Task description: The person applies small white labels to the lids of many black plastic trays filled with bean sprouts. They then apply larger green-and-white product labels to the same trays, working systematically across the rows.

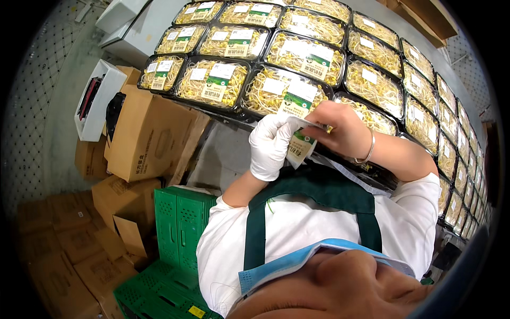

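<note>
My left hand (271, 145), in a white glove, grips a strip of printed green-and-cream labels (299, 150) with pale backing. Part of the strip hangs below the fingers, in front of the dark green apron (318, 189). From the other side, my bare right hand (336, 125), a bracelet at its wrist, pinches the strip's upper edge; its fingertips are partly hidden. Just beyond my hands lies a black plastic tray of bean sprouts (259, 93) under clear covering, bearing a white sticker and a green-and-cream label. Trays to the right, such as one sprout tray (374, 81), show only a white sticker.
Rows of similar packed trays stretch far to the right. At the left stand a cardboard carton (147, 135), a white foam box (89, 127) with dark items inside, and green plastic crates (181, 223). More cartons (79, 255) fill the lower left.
</note>
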`<state>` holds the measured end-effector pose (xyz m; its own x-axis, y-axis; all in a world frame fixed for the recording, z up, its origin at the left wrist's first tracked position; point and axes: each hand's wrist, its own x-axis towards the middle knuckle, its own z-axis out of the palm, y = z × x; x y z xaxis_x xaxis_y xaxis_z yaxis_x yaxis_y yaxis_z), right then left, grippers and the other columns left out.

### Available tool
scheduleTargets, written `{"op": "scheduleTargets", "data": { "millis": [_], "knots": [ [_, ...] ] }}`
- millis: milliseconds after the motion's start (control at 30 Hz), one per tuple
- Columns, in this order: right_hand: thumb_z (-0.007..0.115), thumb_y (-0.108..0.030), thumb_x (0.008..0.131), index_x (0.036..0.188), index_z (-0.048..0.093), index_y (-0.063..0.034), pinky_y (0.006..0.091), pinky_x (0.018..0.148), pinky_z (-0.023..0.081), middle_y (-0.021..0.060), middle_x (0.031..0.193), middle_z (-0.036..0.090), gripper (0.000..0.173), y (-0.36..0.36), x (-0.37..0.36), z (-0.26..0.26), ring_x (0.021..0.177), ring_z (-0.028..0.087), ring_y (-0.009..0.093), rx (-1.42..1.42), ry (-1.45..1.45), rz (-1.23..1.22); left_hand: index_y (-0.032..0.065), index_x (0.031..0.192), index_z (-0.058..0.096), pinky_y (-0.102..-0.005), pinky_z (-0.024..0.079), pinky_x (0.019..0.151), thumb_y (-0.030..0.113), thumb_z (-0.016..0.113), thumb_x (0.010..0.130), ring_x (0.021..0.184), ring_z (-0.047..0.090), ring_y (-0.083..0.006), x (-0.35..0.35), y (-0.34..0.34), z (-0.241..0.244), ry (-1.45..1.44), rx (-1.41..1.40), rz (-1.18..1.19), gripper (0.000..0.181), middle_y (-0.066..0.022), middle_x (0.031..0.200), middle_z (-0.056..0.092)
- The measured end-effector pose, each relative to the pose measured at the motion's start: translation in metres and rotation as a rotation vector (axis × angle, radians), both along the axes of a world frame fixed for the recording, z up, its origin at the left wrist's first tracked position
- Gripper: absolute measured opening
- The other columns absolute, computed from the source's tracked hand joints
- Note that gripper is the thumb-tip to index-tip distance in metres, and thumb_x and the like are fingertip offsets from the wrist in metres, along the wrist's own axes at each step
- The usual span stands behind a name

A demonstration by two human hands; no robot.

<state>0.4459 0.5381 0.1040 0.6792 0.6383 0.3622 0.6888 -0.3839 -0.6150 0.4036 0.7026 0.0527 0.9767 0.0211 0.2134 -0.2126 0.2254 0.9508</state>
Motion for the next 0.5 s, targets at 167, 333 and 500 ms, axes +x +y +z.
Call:
{"op": "scheduleTargets", "data": {
  "millis": [167, 333, 500],
  "knots": [
    [0.054, -0.027, 0.081, 0.086, 0.059, -0.0048, 0.0321, 0.054, 0.044, 0.0079, 0.069, 0.059, 0.023, -0.041, 0.145, 0.012, 0.060, 0.055, 0.018, -0.120, -0.124, -0.489, -0.0020, 0.086, 0.056, -0.0189, 0.043, 0.060, 0.002, 0.063, 0.073, 0.066, 0.052, -0.0057, 0.015, 0.015, -0.004, 0.245, 0.022, 0.012, 0.015, -0.0022, 0.077, 0.058],
    [0.048, -0.027, 0.083, 0.085, 0.049, -0.0038, 0.0343, 0.071, 0.042, 0.0128, 0.078, 0.056, 0.023, -0.087, 0.242, -0.055, 0.079, 0.053, 0.027, -0.679, -0.467, -0.620, -0.0019, 0.084, 0.057, -0.0207, 0.043, 0.062, 0.000, 0.056, 0.076, 0.070, 0.054, -0.0081, 0.008, 0.048, -0.007, 0.332, -0.068, 0.010, 0.009, -0.0048, 0.081, 0.057],
    [0.041, -0.033, 0.085, 0.121, 0.038, -0.0106, 0.0379, 0.081, 0.039, 0.0097, 0.114, 0.047, 0.042, -0.071, 0.237, -0.065, 0.101, 0.046, 0.023, -0.755, -0.753, -0.787, -0.0001, 0.089, 0.055, -0.0209, 0.042, 0.068, -0.006, 0.054, 0.070, 0.079, 0.054, -0.0104, -0.003, 0.064, -0.017, 0.337, -0.121, -0.029, 0.020, -0.0069, 0.092, 0.057]
  ]
}}
